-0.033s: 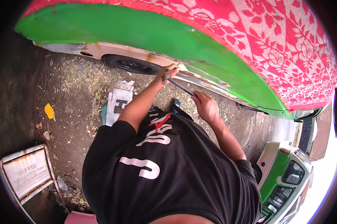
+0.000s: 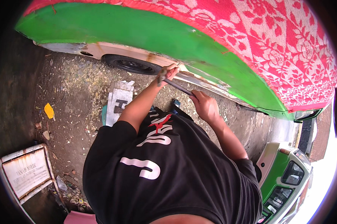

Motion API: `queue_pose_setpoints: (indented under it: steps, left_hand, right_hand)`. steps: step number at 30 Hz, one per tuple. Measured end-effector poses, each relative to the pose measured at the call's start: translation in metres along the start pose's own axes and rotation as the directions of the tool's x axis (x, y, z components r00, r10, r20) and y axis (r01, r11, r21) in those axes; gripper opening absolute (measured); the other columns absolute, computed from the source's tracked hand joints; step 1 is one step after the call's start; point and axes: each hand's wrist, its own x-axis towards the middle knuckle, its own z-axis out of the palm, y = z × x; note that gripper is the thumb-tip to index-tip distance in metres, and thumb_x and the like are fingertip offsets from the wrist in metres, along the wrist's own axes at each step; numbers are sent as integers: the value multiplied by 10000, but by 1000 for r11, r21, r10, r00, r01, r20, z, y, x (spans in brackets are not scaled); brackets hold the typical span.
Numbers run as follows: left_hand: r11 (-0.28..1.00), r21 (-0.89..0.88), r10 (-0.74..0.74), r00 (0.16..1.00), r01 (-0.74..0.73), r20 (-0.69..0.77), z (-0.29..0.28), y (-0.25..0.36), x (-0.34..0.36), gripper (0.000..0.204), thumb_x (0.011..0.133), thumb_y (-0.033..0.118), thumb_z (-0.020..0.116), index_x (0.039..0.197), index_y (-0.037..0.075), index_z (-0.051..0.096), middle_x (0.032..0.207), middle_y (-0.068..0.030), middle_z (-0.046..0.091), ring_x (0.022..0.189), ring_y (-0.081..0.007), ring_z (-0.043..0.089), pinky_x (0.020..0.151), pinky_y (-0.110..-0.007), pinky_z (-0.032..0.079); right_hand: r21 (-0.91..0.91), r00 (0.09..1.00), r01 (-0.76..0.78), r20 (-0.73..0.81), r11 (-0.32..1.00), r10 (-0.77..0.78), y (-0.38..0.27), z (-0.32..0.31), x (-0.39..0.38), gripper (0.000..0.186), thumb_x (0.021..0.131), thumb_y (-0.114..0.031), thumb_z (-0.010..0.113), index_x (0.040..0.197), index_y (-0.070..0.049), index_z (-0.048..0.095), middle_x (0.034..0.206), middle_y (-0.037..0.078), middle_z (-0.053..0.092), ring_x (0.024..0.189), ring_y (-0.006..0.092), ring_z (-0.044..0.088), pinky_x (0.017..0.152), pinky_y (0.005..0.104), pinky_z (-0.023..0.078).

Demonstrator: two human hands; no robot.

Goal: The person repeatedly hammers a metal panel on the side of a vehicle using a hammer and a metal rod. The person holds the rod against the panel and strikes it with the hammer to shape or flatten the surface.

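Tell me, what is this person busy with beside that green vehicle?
A person in a black printed shirt leans over the lower edge of a green vehicle body draped with a red and white patterned cloth. The left hand presses at the rusty sill next to the black tyre, at the far end of a slim grey metal rod. The right hand holds the rod's near end. The ground is littered dirt.

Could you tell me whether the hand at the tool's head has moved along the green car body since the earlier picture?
No. The left hand holds the same spot below the green car body.
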Motion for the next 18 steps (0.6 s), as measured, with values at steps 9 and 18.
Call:
queue_pose_setpoints:
  steps: [9,18]
  left_hand:
    - [972,-202,-125,992,119,-19,-11,4,16,134,1000,132,556,1026,12,611,864,-60,698,855,-130,662,782,-278,522]
    - [973,-43,-222,972,226,74,9,-13,19,144,1009,136,535,1054,35,626,866,-46,695,816,-109,635,751,-263,520]
  right_hand:
    - [-266,941,318,205,910,-269,-23,-23,35,588,830,-54,577,1365,-300,560,694,77,555,544,289,613,468,416,513]
    - [-365,972,215,172,906,-162,10,-10,37,504,872,-72,574,1343,-250,602,750,136,609,609,327,617,563,442,526]
